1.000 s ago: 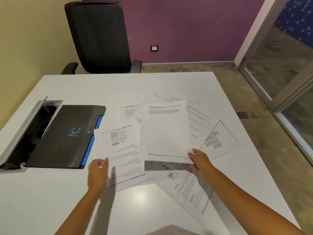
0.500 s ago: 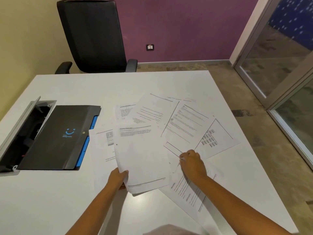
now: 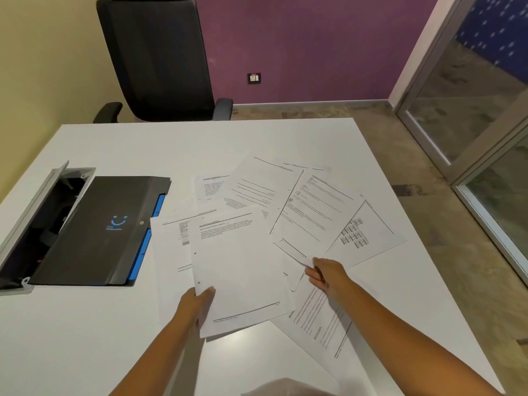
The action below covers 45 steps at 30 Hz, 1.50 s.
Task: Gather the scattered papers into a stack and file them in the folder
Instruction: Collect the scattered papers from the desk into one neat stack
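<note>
Several printed white papers [image 3: 257,187] lie fanned across the middle of the white table [image 3: 177,144]. My left hand [image 3: 197,302] grips the near-left edge of one sheet [image 3: 237,267], which is lifted slightly over the pile. My right hand [image 3: 325,274] pinches the near corner of another sheet [image 3: 311,215] that lies tilted to the right. A closed black folder [image 3: 94,232] with a blue smiley logo and blue inner tabs rests at the left, apart from both hands.
An open grey cable box [image 3: 31,224] is sunk into the table beside the folder. A black office chair [image 3: 160,58] stands at the far edge. A glass door [image 3: 485,110] is at the right. One long sheet [image 3: 320,321] overhangs toward the near edge.
The sheet first held by my right hand passed to my left hand and moved left. My right hand went to the pile and pinched another sheet's corner.
</note>
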Each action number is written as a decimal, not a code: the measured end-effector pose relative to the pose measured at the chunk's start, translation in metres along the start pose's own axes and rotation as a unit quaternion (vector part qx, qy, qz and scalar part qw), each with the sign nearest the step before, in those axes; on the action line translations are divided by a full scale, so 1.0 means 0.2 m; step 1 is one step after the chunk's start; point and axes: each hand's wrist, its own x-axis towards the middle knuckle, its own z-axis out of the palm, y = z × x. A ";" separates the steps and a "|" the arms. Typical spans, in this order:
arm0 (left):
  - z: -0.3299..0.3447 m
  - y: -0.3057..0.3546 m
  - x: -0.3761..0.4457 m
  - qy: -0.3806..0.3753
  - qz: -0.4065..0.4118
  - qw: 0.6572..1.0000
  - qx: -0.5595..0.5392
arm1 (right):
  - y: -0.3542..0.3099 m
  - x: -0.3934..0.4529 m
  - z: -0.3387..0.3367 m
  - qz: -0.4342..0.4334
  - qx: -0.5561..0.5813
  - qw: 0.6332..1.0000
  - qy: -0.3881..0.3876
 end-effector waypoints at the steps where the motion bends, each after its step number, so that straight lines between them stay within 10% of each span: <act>1: 0.00 0.00 0.01 0.007 0.001 1.000 0.002 | 0.00 0.01 0.00 -0.004 0.023 1.000 -0.002; 19: 0.01 -0.01 0.04 -0.017 0.019 1.000 -0.018 | -0.08 0.00 -0.37 -0.172 0.161 0.961 0.147; 38: 0.03 0.05 0.01 -0.031 -0.015 0.994 -0.102 | 0.25 -0.22 0.01 -0.083 -0.130 0.981 -0.114; 45: 0.08 0.05 -0.02 -0.057 0.010 0.998 -0.023 | 0.20 -0.25 0.01 -0.233 -0.465 0.850 -0.083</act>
